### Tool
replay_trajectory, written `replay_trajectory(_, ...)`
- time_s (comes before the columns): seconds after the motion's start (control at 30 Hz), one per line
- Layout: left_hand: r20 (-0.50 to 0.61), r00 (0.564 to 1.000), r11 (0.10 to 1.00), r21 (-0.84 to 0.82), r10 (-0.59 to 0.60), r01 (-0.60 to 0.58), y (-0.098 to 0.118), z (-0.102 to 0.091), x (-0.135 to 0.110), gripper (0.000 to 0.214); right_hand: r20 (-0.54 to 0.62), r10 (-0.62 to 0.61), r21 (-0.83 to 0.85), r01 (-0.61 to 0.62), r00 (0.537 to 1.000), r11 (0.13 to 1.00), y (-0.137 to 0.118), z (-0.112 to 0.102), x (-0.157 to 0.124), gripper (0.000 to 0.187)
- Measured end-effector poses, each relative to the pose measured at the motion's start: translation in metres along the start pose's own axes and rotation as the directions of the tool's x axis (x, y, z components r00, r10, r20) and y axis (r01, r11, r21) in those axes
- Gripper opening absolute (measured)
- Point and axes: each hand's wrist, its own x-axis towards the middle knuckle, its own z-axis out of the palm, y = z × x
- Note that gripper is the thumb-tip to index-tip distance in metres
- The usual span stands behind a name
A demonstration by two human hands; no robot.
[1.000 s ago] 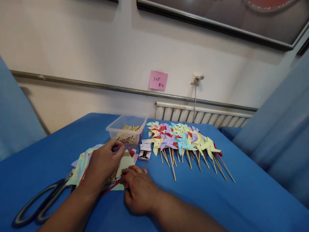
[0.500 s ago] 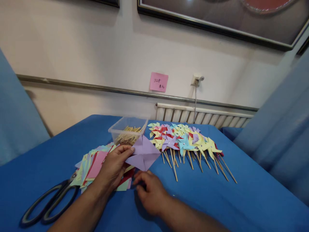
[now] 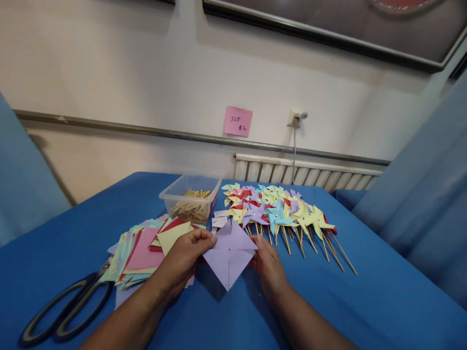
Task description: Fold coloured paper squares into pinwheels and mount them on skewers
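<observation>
A purple paper square [image 3: 230, 262], slit from its corners toward a small dot in the middle, is held up cornerwise over the table. My left hand [image 3: 188, 253] pinches its left corner between thumb and fingers. At the right corner, my right hand [image 3: 268, 265] grips it the same way. Beside my left forearm lies a pile of coloured paper squares [image 3: 140, 255] in pink, red, yellow, green and blue, partly hidden by that hand. Finished paper pinwheels [image 3: 279, 216] on wooden sticks lie in rows beyond my right hand.
Large black-handled scissors [image 3: 78, 301] rest at the left, their blades under the paper pile. A clear plastic box [image 3: 171, 197] of wooden sticks [image 3: 195, 204] stands behind. Small white printed packets [image 3: 219, 221] lie beside it. The table has a blue cloth [image 3: 328, 311]; a wall and radiator [image 3: 306, 170] are behind.
The purple square has come lower and nearer, turned to face me. My right hand, earlier free beneath it, has risen and taken its right corner. My left hand keeps hold.
</observation>
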Motion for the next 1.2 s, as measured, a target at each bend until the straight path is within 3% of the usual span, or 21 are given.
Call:
replay_trajectory(0.1,0.021,1.000,0.999,0.044,-0.012,0.011,-0.003,0.001,0.000,0.024,0.045,0.026,0.042,-0.028,0.999,0.999,-0.002,-0.002,0.004,0.054)
replay_trajectory(0.27,0.070,0.996,0.998,0.049,-0.053,0.049,-0.002,0.010,-0.004,0.026,0.127,0.092,-0.007,-0.092,0.988,0.996,0.002,0.000,0.002,0.036)
replay_trajectory(0.43,0.040,0.998,0.988,-0.144,-0.046,0.052,0.003,0.015,-0.007,0.032,0.096,0.059,-0.006,-0.059,0.994,0.998,0.005,0.005,-0.003,0.030)
replay_trajectory(0.53,0.134,0.989,0.969,-0.225,-0.068,0.097,0.003,0.015,-0.008,0.040,0.082,0.042,0.030,-0.045,0.996,0.999,0.002,0.006,-0.005,0.028)
replay_trajectory(0.77,0.256,0.963,0.992,-0.076,-0.083,0.106,-0.006,0.023,-0.011,0.037,0.043,0.019,0.091,-0.022,0.999,0.996,-0.005,0.007,-0.006,0.026)
replay_trajectory(1.0,0.132,0.989,0.997,-0.025,-0.072,0.076,-0.012,0.022,-0.005,0.038,0.078,0.035,0.049,-0.039,0.996,0.998,-0.003,0.007,-0.005,0.028)
replay_trajectory(1.2,0.011,1.000,0.998,-0.056,-0.022,0.023,-0.009,0.019,-0.005,0.033,0.113,0.004,-0.161,0.015,0.994,0.987,0.005,0.001,-0.003,0.033)
